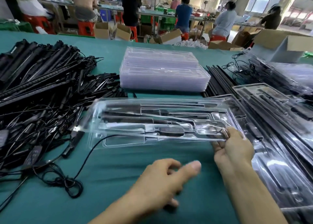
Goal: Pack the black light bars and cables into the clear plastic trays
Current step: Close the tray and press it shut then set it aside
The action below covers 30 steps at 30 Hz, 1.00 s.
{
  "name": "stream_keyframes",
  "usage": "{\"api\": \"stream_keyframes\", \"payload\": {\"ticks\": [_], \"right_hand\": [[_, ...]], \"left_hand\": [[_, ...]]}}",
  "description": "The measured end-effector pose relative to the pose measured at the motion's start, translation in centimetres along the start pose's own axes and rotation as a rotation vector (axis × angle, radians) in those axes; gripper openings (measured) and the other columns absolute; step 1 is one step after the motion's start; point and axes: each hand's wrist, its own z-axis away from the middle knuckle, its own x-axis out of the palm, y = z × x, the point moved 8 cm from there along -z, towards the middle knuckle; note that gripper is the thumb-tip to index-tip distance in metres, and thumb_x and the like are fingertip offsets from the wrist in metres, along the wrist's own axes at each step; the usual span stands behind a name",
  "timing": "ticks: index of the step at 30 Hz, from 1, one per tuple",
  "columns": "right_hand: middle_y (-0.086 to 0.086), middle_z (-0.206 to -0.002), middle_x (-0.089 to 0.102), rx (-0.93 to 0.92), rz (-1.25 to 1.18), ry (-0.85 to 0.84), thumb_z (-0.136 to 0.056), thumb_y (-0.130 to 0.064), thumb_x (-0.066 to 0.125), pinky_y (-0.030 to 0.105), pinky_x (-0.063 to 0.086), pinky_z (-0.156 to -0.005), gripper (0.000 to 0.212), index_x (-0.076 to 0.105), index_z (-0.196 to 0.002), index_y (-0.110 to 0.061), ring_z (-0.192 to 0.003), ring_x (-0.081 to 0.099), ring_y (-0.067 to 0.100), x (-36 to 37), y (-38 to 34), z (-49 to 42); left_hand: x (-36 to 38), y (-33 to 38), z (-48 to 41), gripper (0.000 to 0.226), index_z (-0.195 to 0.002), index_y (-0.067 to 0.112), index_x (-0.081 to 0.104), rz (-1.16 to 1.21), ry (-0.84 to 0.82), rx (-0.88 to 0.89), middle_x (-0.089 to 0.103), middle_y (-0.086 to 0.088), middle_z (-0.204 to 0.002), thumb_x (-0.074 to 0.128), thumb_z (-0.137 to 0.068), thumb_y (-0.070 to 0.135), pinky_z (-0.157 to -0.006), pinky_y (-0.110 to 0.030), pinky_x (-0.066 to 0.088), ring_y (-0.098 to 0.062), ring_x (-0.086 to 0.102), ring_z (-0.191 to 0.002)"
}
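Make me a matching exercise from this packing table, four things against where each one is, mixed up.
1 stack of empty clear plastic trays
2 tangled pile of black light bars and cables
3 clear plastic tray holding black parts
4 brown cardboard box

A left side of the green table
B gripped by the right hand
C far right
D middle, behind the held tray

Pairs: 1-D, 2-A, 3-B, 4-C

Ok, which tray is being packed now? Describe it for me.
On the green table, find the stack of empty trays at centre back. Just in front is one tray, its right end held by the right hand. Unlike the stack it holds black bars; unlike the filled trays at right, it is held.
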Motion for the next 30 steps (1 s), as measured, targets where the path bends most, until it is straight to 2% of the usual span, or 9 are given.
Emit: {"api": "stream_keyframes", "payload": {"ticks": [1, 3, 7, 10, 14, 18, 23, 26, 30], "right_hand": [[0.002, -0.071, 0.057, -0.003, -0.029, -0.007, -0.094, -0.006, 0.057, 0.022, 0.051, -0.044, 0.016, 0.051, -0.081, -0.014, -0.05, 0.056, 0.012, 0.3, -0.1, 0.4], [-0.001, -0.066, 0.058, -0.019, -0.05, -0.027, -0.095, -0.008, 0.056, 0.022, 0.051, -0.045, 0.016, 0.054, -0.081, -0.016, -0.048, 0.058, 0.01, 0.7, 0.0, 1.3], [-0.003, -0.059, 0.063, -0.073, -0.048, -0.071, -0.097, -0.01, 0.053, 0.022, 0.043, -0.047, 0.016, 0.056, -0.084, -0.018, -0.05, 0.059, 0.012, 1.3, 1.6, 3.0], [0.002, -0.068, 0.066, -0.074, -0.023, -0.066, -0.098, -0.011, 0.053, 0.028, 0.044, -0.054, 0.02, 0.055, -0.079, -0.018, -0.05, 0.062, 0.012, 0.9, 3.2, 3.7], [0.004, -0.076, 0.068, -0.051, 0.007, -0.108, -0.098, -0.014, 0.057, 0.029, 0.053, -0.055, 0.017, 0.057, -0.081, -0.017, -0.058, 0.066, 0.015, 0.5, 4.1, 3.9], [0.002, -0.064, 0.068, -0.001, 0.102, -0.234, -0.096, -0.012, 0.06, 0.027, 0.056, -0.052, 0.015, 0.058, -0.081, -0.01, -0.06, 0.07, 0.019, 0.7, 4.0, 3.2], [0.01, -0.062, 0.063, 0.045, 0.468, -0.539, -0.095, -0.019, 0.06, 0.027, 0.053, -0.046, 0.028, 0.06, -0.069, -0.011, -0.059, 0.069, 0.03, 1.4, 3.4, 2.3], [0.007, -0.055, 0.055, -0.006, 0.616, -0.662, -0.095, -0.024, 0.056, 0.019, 0.036, -0.035, 0.041, 0.059, -0.054, -0.022, -0.041, 0.051, 0.017, 1.6, 3.1, 2.4], [-0.004, -0.055, 0.049, -0.082, 0.567, -0.694, -0.096, -0.018, 0.054, 0.014, 0.03, -0.034, 0.045, 0.056, -0.051, -0.024, -0.043, 0.044, 0.005, 1.9, 2.5, 2.5]], "left_hand": [[0.4, -0.2, -0.5, 0.08, -0.11, 0.022, 0.065, 0.267, -0.035, -0.067, 0.071, 0.001, -0.1, 0.074, -0.05, 0.074, -0.077, -0.036, 0.062, -0.013, 0.072, -0.091], [-0.7, 0.5, -1.9, 0.072, -0.11, 0.015, 0.06, 0.725, 0.087, -0.021, 0.068, -0.005, -0.112, 0.093, -0.053, 0.047, -0.087, -0.037, 0.058, -0.019, 0.069, -0.102], [-3.7, 0.4, -4.2, 0.057, -0.11, 0.009, 0.059, 1.089, 0.417, 0.047, 0.066, -0.01, -0.098, 0.085, -0.063, 0.027, -0.071, -0.038, 0.062, -0.019, 0.065, -0.087], [-4.8, -1.0, -5.3, 0.04, -0.113, 0.003, 0.054, 1.143, 0.575, -0.012, 0.066, -0.016, -0.108, 0.078, -0.081, 0.008, -0.061, -0.033, 0.059, -0.025, 0.069, -0.098], [-6.2, -1.2, -5.4, 0.026, -0.099, 0.003, 0.053, 1.103, 0.65, 0.035, 0.07, -0.013, -0.081, 0.073, -0.083, 0.0, -0.048, -0.023, 0.053, -0.014, 0.066, -0.057], [-7.5, -0.8, -5.1, 0.02, -0.082, 0.008, 0.055, 1.062, 0.68, 0.126, 0.068, -0.006, -0.061, 0.072, -0.082, -0.004, -0.045, -0.021, 0.051, -0.013, 0.065, -0.048], [-9.3, 0.0, -5.4, 0.013, -0.082, 0.008, 0.062, 0.977, 0.526, 0.161, 0.069, -0.012, -0.072, 0.067, -0.087, -0.003, -0.048, -0.022, 0.054, -0.013, 0.064, -0.05], [-9.8, 0.2, -5.7, 0.01, -0.081, 0.008, 0.064, 0.935, 0.401, 0.085, 0.07, -0.007, -0.069, 0.066, -0.088, 0.002, -0.049, -0.022, 0.056, -0.011, 0.065, -0.049], [-9.4, -0.2, -5.8, 0.015, -0.077, 0.011, 0.061, 0.986, 0.311, 0.024, 0.069, -0.006, -0.063, 0.064, -0.089, 0.002, -0.05, -0.022, 0.057, -0.011, 0.065, -0.048]]}}
